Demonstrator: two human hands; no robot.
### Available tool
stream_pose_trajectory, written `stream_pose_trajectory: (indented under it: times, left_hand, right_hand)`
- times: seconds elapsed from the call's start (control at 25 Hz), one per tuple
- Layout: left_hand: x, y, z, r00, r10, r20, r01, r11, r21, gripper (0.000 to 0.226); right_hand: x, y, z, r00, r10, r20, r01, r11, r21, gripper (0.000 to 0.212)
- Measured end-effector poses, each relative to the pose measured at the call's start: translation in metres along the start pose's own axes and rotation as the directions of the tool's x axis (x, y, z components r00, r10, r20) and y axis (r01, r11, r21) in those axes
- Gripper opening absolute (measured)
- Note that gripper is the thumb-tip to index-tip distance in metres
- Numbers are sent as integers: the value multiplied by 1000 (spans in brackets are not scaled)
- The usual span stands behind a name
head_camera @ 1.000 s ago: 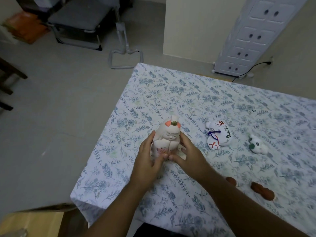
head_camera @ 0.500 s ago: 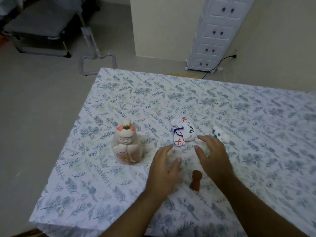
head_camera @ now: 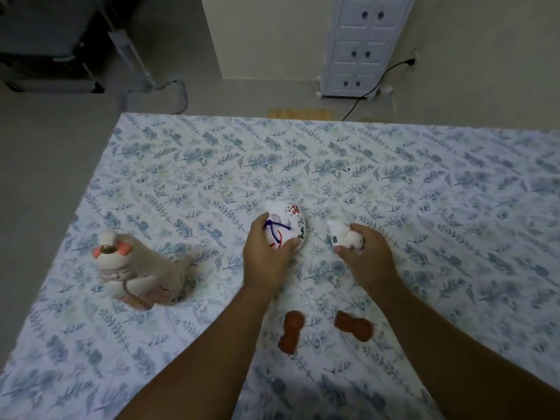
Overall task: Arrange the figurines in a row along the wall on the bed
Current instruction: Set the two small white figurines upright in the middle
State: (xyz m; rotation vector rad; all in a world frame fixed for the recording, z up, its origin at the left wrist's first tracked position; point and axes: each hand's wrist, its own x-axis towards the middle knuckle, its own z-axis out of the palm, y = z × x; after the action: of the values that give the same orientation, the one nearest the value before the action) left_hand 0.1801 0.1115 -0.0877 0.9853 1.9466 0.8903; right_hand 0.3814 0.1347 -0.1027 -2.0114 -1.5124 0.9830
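A large cream doll figurine (head_camera: 136,275) with orange ears stands upright near the bed's left edge. My left hand (head_camera: 266,253) is closed around a white painted figurine (head_camera: 288,221) with a blue cord, lying at mid-bed. My right hand (head_camera: 368,257) grips a small white animal figurine (head_camera: 342,236) just to its right. Two brown gourd-shaped figurines lie on the sheet between my forearms, one (head_camera: 291,331) to the left and one (head_camera: 354,325) to the right.
The bed (head_camera: 424,192) carries a white sheet with blue leaf print; its far edge and left edge drop to a grey floor. Beyond stand a white cabinet (head_camera: 363,47) with a black cable, a cream wall corner (head_camera: 257,34) and a metal-framed chair (head_camera: 91,56).
Both hands left the large doll standing at the left, moved right and closed on the painted figurine and the small white animal. The view shifted right.
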Motion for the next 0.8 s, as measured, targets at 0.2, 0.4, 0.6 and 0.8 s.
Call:
stream_pose_trajectory:
  times: [0.2, 0.4, 0.6, 0.8]
  left_hand:
    - [-5, 29, 8, 991, 128, -49, -126, 992, 30, 76]
    - [-8, 18, 17, 956, 283, -78, -264, 944, 197, 45]
    - [-17, 1, 22, 971, 229, -67, -220, 968, 121, 61]
    - [-18, 4, 10, 988, 157, 1, -157, 987, 48, 86]
  right_hand:
    - [3, -18, 5, 993, -117, 3, 117, 993, 3, 68]
    - [6, -22, 15, 969, -247, 2, 245, 963, -113, 64]
    - [3, -19, 19, 971, -239, 28, 241, 964, -112, 59]
    - [-1, -15, 15, 972, -216, 93, 216, 976, 3, 74]
